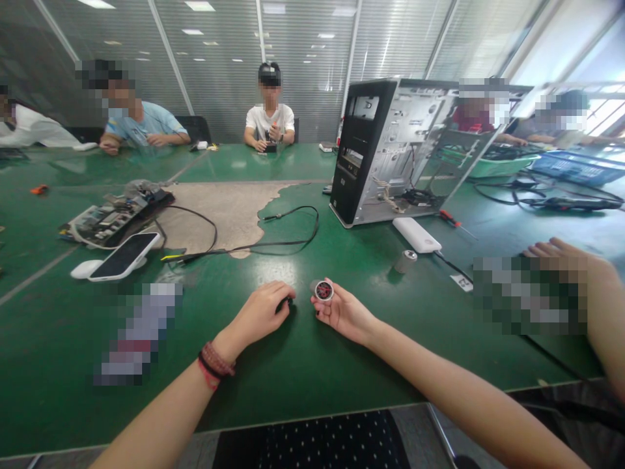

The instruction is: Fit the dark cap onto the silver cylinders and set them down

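Note:
My right hand (pixel 344 311) is closed around a small round silver metal part (pixel 323 290). Its open end faces me, with a dark inside and reddish strands or windings. To its left, my left hand (pixel 263 309) has its fingers curled over a small black piece (pixel 284 303), mostly hidden by the thumb and fingers. Both hands are low over the green table, a short gap apart. Farther right stands a short silver cylinder (pixel 405 261), next to a white power bank (pixel 416 235).
An opened computer tower (pixel 361 163) stands at the back right. A black cable (pixel 273 245) crosses the table's bare patch. A phone (pixel 125 256) and a circuit-board assembly (pixel 117 212) lie left. A screwdriver (pixel 452 219) lies right, and another person's hand (pixel 561 257) reaches in. Several people sit around.

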`<move>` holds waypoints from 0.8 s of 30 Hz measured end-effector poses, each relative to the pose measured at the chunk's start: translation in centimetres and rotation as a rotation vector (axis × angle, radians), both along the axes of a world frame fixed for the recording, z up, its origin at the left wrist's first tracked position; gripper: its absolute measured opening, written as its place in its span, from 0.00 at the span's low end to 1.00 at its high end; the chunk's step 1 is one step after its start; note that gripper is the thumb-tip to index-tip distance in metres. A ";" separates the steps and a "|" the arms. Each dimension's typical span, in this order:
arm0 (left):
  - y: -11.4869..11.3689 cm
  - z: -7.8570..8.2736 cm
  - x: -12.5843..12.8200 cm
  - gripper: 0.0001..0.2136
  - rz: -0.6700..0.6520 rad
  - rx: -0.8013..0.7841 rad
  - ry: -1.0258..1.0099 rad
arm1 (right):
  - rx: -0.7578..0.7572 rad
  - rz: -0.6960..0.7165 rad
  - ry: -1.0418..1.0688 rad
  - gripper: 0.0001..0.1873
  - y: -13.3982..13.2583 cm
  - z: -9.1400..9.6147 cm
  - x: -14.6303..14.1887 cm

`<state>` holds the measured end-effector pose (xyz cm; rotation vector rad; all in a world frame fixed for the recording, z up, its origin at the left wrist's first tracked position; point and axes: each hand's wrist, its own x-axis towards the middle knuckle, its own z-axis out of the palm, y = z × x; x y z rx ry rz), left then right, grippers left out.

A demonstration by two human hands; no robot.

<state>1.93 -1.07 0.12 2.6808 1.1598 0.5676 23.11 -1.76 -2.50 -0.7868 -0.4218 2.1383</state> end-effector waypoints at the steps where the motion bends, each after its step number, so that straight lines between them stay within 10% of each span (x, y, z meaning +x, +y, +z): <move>1: 0.0 0.0 0.0 0.09 0.000 0.001 0.000 | 0.004 0.007 0.000 0.18 0.0 -0.1 0.0; 24: -0.2 0.3 0.0 0.08 -0.006 -0.038 -0.045 | 0.102 0.006 -0.102 0.20 -0.4 -0.1 -0.2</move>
